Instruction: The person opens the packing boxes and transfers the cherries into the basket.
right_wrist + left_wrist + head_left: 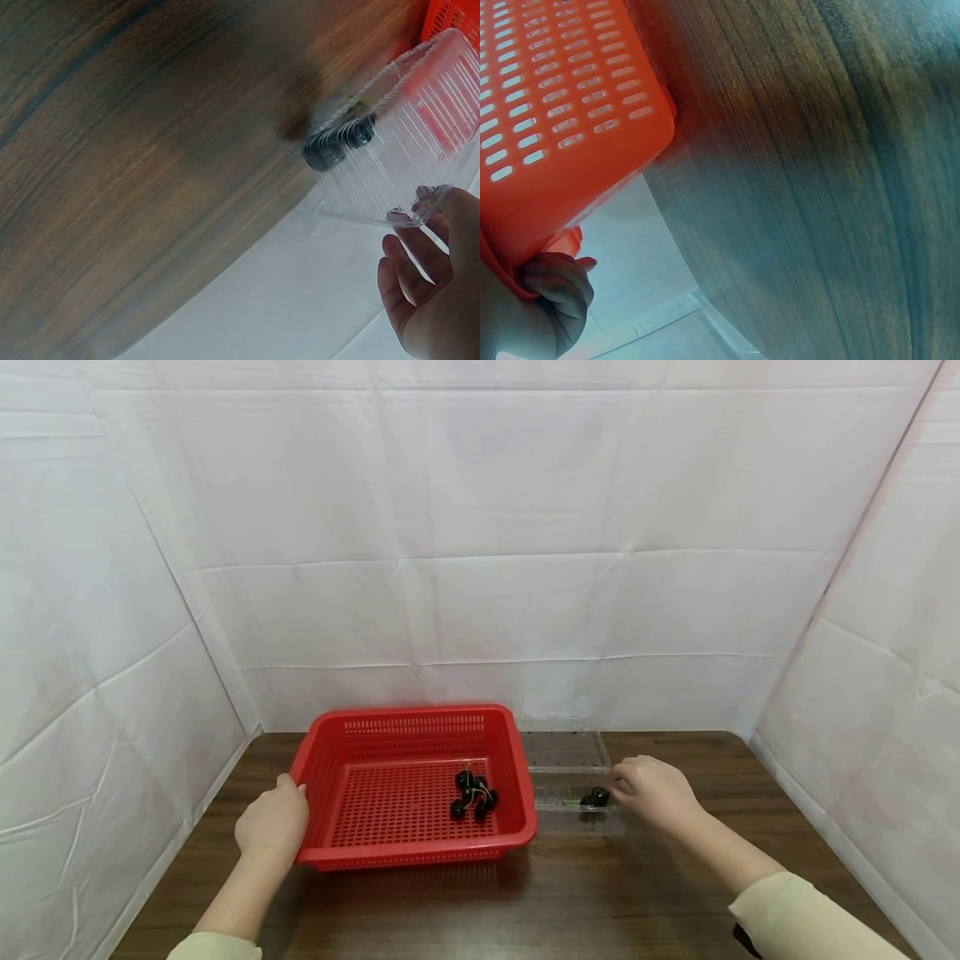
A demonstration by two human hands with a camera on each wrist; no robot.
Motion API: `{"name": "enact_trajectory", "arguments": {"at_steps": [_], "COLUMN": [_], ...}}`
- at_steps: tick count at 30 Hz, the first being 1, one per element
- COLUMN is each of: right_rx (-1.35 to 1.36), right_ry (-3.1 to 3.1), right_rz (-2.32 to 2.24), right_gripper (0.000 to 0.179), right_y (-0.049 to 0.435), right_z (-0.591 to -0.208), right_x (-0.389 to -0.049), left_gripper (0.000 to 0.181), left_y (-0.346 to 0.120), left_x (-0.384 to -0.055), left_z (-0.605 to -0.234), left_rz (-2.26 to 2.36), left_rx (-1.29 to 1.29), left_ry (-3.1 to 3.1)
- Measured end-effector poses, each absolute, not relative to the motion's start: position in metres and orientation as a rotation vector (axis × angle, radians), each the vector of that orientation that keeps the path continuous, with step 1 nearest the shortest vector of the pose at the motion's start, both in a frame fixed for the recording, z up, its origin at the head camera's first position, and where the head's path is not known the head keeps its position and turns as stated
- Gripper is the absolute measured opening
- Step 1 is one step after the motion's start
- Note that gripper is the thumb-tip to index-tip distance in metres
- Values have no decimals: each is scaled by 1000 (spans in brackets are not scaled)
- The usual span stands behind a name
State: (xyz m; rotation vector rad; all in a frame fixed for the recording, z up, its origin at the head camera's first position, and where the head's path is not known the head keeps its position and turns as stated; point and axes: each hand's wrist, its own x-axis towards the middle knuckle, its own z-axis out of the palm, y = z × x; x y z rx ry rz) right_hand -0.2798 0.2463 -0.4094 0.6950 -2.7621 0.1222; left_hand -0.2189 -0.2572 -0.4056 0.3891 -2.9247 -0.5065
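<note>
A red plastic basket (pixel 416 852) with slotted walls stands left of the middle. On its floor, toward the right, lies a small cluster of dark cherries (pixel 480 797) with green stems. My left hand (pixel 273 818) grips the basket's left rim, fingers curled under the lip in the left wrist view. Beside the basket is a clear plastic clamshell box (pixel 420 142), its lid (pixel 562 747) folded back toward the wall. A few dark cherries (pixel 596 797) sit in the box's right end. My right hand (pixel 656 789) pinches the box's right rim between thumb and fingers.
A dark brown wood-grain table (pixel 570 902) carries both containers. White creased sheeting (pixel 495 527) walls off the back and both sides, meeting the table at its far edge.
</note>
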Motion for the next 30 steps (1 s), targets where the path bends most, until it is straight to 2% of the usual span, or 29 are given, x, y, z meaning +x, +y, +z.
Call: {"name": "enact_trajectory", "arguments": {"at_steps": [10,30], "right_rx": [723,1006], "right_ry": [-2790,-2570], "right_rz": [150,-12], "right_gripper": [13,16], "right_y": [249,243], "right_z": [-417,-442], "right_x": [-276,-277], "left_gripper": [30,31], "left_y": [-258,-257], "left_x": [-219,-220], "left_z": [-407,-408], "left_rz": [-503,-470], "left_rx": [384,379], "left_ry": [-2927,-2928]}}
